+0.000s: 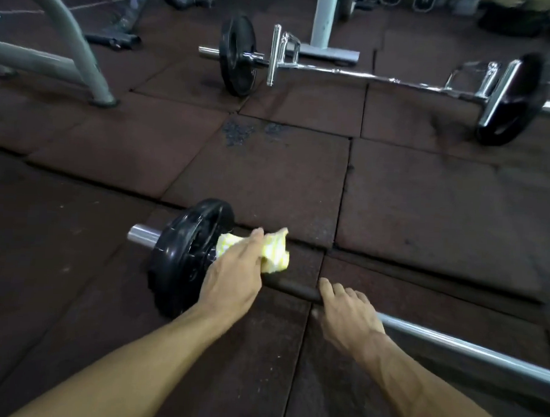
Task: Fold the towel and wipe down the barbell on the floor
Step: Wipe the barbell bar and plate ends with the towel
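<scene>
Leftmost, a grey frame (pixel 70 41) of bent tubes stands on the floor (pixel 269 170) of dark rubber tiles. Nearer you, the barbell (pixel 450 345) lies on those tiles, running from lower right up toward the left, and its bare sleeve end (pixel 143 235) sticks out past a black plate (pixel 183 254). Just right of that plate, your left hand (pixel 232 279) presses the towel (pixel 273 250) down on the bar, fingers curled over the cloth. The towel is yellow and white, bunched rather than flat, and it touches the plate's inner face; how neatly it is folded you cannot tell. A short dark stretch of bar shows between your two hands. Your right hand (pixel 348 315) grips the bar there, fingers wrapped over the top of it, and the bright steel shaft goes on past it to the right edge. Farther back, well apart from your bar, a second bar (pixel 352 74) with chrome handles lies across the tiles, a black plate at each end. Behind it stands a pale post (pixel 324 21) on a flat base.
</scene>
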Available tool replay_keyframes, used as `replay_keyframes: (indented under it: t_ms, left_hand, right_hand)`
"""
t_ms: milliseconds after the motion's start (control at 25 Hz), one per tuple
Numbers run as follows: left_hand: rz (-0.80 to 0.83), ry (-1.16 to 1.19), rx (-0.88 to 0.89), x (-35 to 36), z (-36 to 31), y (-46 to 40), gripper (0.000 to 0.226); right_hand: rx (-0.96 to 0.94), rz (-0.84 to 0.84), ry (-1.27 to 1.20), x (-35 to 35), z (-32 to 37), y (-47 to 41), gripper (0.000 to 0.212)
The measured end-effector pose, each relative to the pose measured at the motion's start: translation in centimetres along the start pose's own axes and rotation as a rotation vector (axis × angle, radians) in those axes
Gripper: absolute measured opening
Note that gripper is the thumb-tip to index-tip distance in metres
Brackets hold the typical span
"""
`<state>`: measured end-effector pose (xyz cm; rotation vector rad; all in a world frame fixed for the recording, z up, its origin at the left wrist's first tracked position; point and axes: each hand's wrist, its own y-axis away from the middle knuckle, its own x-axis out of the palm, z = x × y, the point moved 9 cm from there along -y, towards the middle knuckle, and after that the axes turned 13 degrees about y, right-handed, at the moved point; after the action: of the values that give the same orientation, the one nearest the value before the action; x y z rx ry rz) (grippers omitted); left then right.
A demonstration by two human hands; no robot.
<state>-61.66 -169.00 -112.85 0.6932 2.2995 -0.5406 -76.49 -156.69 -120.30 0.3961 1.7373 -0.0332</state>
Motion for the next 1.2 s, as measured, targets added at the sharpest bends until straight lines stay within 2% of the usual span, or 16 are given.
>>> replay_keyframes:
  t_ms: [40,80,160,200,320,400,480,520,600,640,800,880,1040,1200]
  left_hand:
    - [0.011,0.037,-0.028,0.4,-0.5,0.1,0.053]
    - [0.112,-0.005,0.013,2.0,-1.2,0.5,0.053]
    - [0.361,-0.246,0.118,5.7,-1.7,2.8,0.054]
    - [0.411,-0.352,0.143,6.4,-1.5,3.1,0.052]
    - [0.244,-0.220,0.044,4.6,-1.6,0.7,0.036]
    - [0.287,-0.332,-0.075,4.8,-0.8,-0.5,0.023]
    - [0.369,-0.498,-0.157,4.9,0.4,-0.3,0.034]
    - [0.387,-0.587,-0.136,4.7,0.5,-0.1,0.040]
    - [0.396,-0.750,0.016,5.0,0.7,0.4,0.048]
    - [0.417,-0.762,0.040,5.4,1.2,0.9,0.053]
    - [0.453,-0.632,0.062,6.1,2.7,1.9,0.065]
    - [0.467,-0.624,0.092,7.4,1.4,2.3,0.062]
    - [0.479,-0.492,0.163,11.6,-2.9,3.5,0.054]
    - [0.398,-0.626,0.241,9.6,-0.5,2.1,0.056]
  right_hand:
    - [0.014,-0.011,-0.011,0.0,0.0,0.2,0.060]
    - [0.015,-0.013,-0.020,-0.1,0.1,0.1,0.057]
    - [-0.007,0.006,-0.033,0.1,0.4,-0.2,0.049]
    - [-0.025,-0.020,-0.017,0.0,0.6,-0.3,0.045]
    - [-0.058,-0.066,0.048,-0.2,0.7,-0.7,0.041]
    - [-0.065,-0.055,0.017,-0.5,0.4,-0.4,0.036]
    - [-0.074,-0.042,0.009,-0.5,0.3,-0.3,0.029]
    - [-0.086,-0.039,0.006,-0.5,0.4,-0.1,0.026]
    - [-0.107,-0.067,-0.020,-0.3,0.2,-0.1,0.023]
    - [-0.108,-0.076,-0.027,-0.2,0.2,0.0,0.022]
    - [-0.117,-0.141,-0.036,-0.6,0.3,0.0,0.030]
    - [-0.130,-0.173,-0.017,-0.4,0.4,0.2,0.041]
    - [-0.129,-0.176,0.038,0.3,-0.6,0.9,0.048]
    - [-0.097,-0.191,0.059,0.8,-2.5,2.2,0.056]
